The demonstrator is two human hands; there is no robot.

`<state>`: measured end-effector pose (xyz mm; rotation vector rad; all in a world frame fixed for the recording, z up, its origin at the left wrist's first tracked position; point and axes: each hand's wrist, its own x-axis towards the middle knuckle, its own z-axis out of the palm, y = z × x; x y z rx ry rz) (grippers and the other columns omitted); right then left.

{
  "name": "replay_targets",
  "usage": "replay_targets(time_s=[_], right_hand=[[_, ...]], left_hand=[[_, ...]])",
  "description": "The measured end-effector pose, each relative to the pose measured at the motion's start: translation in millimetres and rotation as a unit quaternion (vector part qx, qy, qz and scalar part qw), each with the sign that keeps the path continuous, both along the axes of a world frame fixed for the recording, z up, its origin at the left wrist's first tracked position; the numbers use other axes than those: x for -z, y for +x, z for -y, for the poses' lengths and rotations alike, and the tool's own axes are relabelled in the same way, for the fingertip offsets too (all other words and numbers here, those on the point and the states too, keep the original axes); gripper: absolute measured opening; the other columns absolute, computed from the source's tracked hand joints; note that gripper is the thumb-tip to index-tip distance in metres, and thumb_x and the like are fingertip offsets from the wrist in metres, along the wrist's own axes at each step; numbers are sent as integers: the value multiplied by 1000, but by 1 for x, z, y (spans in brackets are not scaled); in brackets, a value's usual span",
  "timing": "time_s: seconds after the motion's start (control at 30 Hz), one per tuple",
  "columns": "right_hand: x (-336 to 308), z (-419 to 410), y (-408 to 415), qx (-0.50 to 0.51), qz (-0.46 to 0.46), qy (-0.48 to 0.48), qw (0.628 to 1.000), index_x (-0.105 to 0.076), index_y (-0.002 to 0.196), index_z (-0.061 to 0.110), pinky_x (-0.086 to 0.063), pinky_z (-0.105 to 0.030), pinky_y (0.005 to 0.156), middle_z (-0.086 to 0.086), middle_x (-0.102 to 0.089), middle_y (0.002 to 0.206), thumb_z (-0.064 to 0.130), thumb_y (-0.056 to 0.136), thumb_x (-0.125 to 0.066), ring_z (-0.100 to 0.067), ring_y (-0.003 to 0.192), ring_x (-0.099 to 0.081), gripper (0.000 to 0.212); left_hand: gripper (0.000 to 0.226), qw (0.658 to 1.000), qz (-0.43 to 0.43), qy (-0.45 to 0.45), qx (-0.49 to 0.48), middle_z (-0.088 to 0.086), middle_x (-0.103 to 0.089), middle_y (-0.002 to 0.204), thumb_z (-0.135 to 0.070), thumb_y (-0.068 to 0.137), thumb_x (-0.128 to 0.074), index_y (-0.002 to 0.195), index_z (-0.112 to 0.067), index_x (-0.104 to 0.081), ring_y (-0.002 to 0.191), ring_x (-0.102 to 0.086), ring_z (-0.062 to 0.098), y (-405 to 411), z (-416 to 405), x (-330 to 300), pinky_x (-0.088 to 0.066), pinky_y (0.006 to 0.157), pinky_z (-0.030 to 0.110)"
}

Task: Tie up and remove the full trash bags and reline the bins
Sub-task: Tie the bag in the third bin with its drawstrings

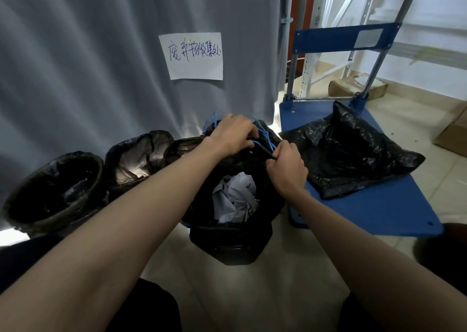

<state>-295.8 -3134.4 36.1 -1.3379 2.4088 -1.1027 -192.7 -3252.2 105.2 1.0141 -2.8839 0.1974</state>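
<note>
A black bag (235,169) is seen standing upright in a dark bin (231,243) on the tiled floor (252,293), its long axis vertical and its mouth pointing up toward the camera. Crumpled white paper (236,197) is visible inside it. The bag's far rim is gathered directly under both hands, with blue drawstrings (264,135) sticking up between and behind them.

The left hand (233,134) is curled over the rim at the back, its fingers bent down onto the plastic and the drawstring. The right hand (286,166) is closed in a fist just to the right of it, the bag's edge being pinched between thumb and fingers. The two hands are held close together, nearly touching.

To the left, three lined bins are set in a row against a grey curtain (88,66); only the nearest (54,192) is seen whole. A paper sign (193,56) is fixed to the curtain. To the right, a tied bag (351,152) is laid on a blue cart (374,212).
</note>
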Motion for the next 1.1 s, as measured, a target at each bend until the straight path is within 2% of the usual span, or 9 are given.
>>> replay_targets(time_s=[0.2,0.27,0.33,0.43,0.67,0.8,0.9,1.0,1.1], right_hand=[[-4,20,-1,-53,33,16,998,-60,103,26,-39,-32,70,4,-58,102,34,77,-70,-20,95,-56,29],[-5,30,2,-65,28,25,997,-64,87,26,-38,-30,64,6,-61,84,33,79,-70,-22,86,-61,12],[-4,36,7,-50,29,26,998,-51,65,18,-37,-30,60,5,-55,67,29,81,-69,-25,76,-61,26],[-2,42,12,-30,36,31,998,-44,60,15,-38,-31,61,1,-55,66,25,82,-70,-27,74,-59,35],[-1,48,16,-47,34,41,997,-60,73,11,-38,-31,62,-5,-64,77,20,84,-70,-26,75,-57,17],[4,46,12,-51,57,62,995,-51,66,13,-41,-32,62,-6,-63,78,17,85,-71,-27,78,-62,27],[8,40,11,-63,41,69,995,-60,80,14,-43,-32,65,-5,-63,88,22,85,-71,-27,85,-63,14],[1,37,16,-82,32,-10,996,-61,104,23,-41,-32,67,1,-55,97,34,81,-73,-18,84,-54,28],[-13,39,19,-82,43,-83,992,-66,93,22,-39,-29,62,5,-56,83,33,84,-70,-13,76,-55,15]], left_hand=[[8,999,-33,-34,27,-4,-71,94,-27,87,-65,91,-24,-71,95,-62,21,1,3,-8,-33,84,31],[11,998,-36,-42,39,-3,-70,100,-26,89,-62,96,-24,-70,100,-61,21,3,3,-12,-33,85,32],[14,997,-40,-54,45,-3,-68,104,-27,91,-59,99,-23,-68,104,-60,21,6,1,-15,-34,86,33],[11,994,-88,-58,34,0,-69,101,-26,91,-58,96,-20,-66,101,-59,24,13,-2,-22,-34,82,33],[4,961,-255,55,-86,-5,-67,75,-20,82,-66,78,-19,-67,77,-63,19,26,0,-37,-50,75,32],[9,929,-343,96,-101,-10,-67,71,-22,83,-67,75,-25,-66,71,-64,13,28,-2,-36,-55,72,34],[8,929,-338,131,-67,-10,-68,72,-23,85,-70,77,-25,-67,71,-64,7,29,-7,-34,-51,72,27],[4,935,-320,149,-31,-5,-70,77,-22,84,-70,81,-19,-70,75,-64,7,28,-9,-35,-47,75,21],[4,932,-328,157,-3,-4,-71,78,-17,82,-70,84,-14,-71,74,-64,8,25,-11,-34,-45,71,15]])
